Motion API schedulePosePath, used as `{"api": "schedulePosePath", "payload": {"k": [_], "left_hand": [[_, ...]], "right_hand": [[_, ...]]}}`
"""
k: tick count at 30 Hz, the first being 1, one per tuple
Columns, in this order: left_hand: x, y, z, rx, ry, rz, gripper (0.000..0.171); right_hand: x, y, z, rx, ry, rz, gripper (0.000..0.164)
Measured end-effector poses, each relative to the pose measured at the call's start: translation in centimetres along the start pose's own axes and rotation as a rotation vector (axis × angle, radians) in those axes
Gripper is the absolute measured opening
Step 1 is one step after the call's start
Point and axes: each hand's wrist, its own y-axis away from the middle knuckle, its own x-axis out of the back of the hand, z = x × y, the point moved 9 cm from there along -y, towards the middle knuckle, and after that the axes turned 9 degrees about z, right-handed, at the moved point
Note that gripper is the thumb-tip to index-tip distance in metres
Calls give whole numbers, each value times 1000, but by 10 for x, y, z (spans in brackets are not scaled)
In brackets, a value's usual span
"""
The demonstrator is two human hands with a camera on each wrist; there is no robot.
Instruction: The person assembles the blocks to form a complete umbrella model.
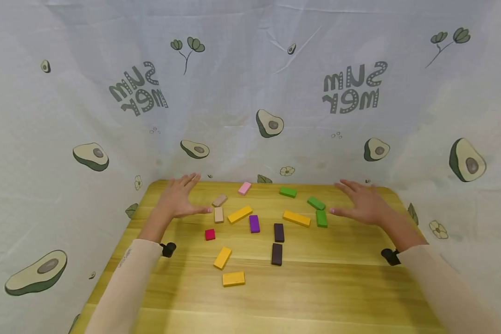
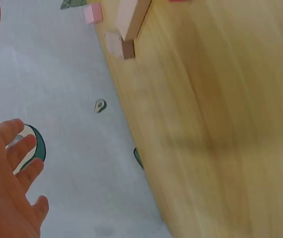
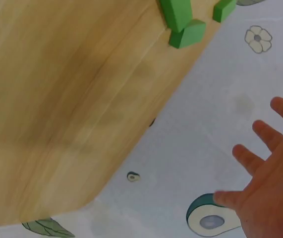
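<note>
My left hand point(image 1: 178, 198) hovers over the table's far left with its fingers spread, holding nothing. Nearest to its thumb are two beige blocks point(image 1: 219, 215). Over the far right side, my right hand point(image 1: 362, 203) is likewise spread and holds nothing; two green blocks point(image 1: 322, 218) lie just past its thumb, and a third green block point(image 1: 288, 192) lies farther back. Between the hands are a purple block point(image 1: 254, 223), two long orange-yellow blocks point(image 1: 297, 218) and a pink block point(image 1: 244, 188). In the wrist views the left palm point(image 2: 7, 183) and right hand point(image 3: 275, 183) show parted fingers.
Two dark blocks point(image 1: 277, 254) lie near the table's middle. A small red block point(image 1: 210, 234) and two shorter yellow blocks point(image 1: 233, 279) are left of them. A printed white cloth point(image 1: 234, 93) rises along the wooden table's point(image 1: 338, 287) far edge and sides.
</note>
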Motion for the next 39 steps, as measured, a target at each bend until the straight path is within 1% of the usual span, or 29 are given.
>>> {"api": "schedulePosePath", "payload": {"k": [4, 7, 11, 14, 17, 22, 26, 33, 39], "left_hand": [[-4, 10, 7, -22, 56, 64, 121], [-8, 17, 15, -52, 90, 101, 119], [-16, 24, 27, -76, 129, 110, 118], [-21, 29, 36, -79, 157, 106, 117], [-25, 33, 46, -82, 189, 120, 115], [-36, 43, 61, -80, 245, 146, 113], [-43, 49, 75, -93, 288, 154, 113], [-57, 57, 100, -108, 314, 120, 111], [-69, 64, 120, -129, 329, 100, 108]], "right_hand": [[-7, 3, -11, 27, -63, 28, 87], [-11, 7, -18, 41, -108, 47, 84], [-17, 14, -31, 34, -162, 44, 83], [-22, 19, -41, 27, -194, 38, 81], [-28, 22, -53, 30, -226, 36, 80], [-42, 24, -75, 31, -275, 9, 80], [-57, 21, -92, 31, -308, -1, 78], [-82, 12, -118, 70, -313, 29, 73], [-95, 11, -135, 82, -361, 28, 70]]}}
